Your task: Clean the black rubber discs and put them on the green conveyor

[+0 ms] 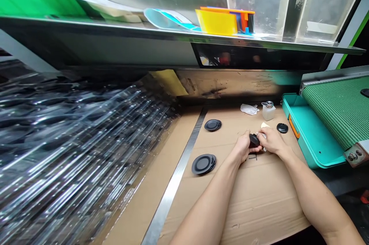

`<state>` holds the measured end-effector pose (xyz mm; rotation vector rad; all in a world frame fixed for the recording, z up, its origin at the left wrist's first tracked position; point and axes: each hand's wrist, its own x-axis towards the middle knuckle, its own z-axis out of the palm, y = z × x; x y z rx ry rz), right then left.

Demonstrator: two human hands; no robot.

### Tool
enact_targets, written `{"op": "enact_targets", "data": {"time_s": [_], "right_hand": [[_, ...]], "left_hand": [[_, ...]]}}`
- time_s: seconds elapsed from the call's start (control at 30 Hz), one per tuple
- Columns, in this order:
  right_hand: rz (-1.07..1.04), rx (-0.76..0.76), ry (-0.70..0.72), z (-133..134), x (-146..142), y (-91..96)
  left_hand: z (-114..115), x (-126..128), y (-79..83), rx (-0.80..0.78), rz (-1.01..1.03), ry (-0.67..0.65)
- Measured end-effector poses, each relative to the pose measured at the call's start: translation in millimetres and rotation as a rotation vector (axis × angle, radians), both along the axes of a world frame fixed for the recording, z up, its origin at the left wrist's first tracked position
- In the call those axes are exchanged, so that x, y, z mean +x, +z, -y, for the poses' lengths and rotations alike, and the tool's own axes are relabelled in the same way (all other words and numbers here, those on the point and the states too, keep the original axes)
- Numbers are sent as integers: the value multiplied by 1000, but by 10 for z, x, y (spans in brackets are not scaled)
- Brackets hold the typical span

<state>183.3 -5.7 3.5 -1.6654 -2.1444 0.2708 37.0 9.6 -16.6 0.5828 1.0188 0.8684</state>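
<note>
As you look down in the head view, the round black plastic cap [254, 140] sits tipped up between your hands: your left hand [244, 146] grips it, your right hand [271, 139] meets its right side, its own hold unclear. Neither is nearer. Smooth, flat stacked discs [202, 164] lie leftward on creased cardboard [259, 202]; rightward, a glossy turquoise tray [317, 139] adjoins a textured green belt [337, 97].

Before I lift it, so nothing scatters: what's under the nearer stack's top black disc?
Edges of more black discs show at its right, with cardboard around them. Whatever the top disc covers can't be seen.
</note>
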Motion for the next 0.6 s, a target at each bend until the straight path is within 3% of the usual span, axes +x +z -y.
{"op": "enact_targets", "data": {"time_s": [0.3, 0.6], "right_hand": [[28, -6, 57, 31, 6, 48], [155, -60, 2, 32, -26, 8]], "left_hand": [[25, 13, -13, 78, -63, -54], [90, 24, -24, 175, -58, -52]]}}
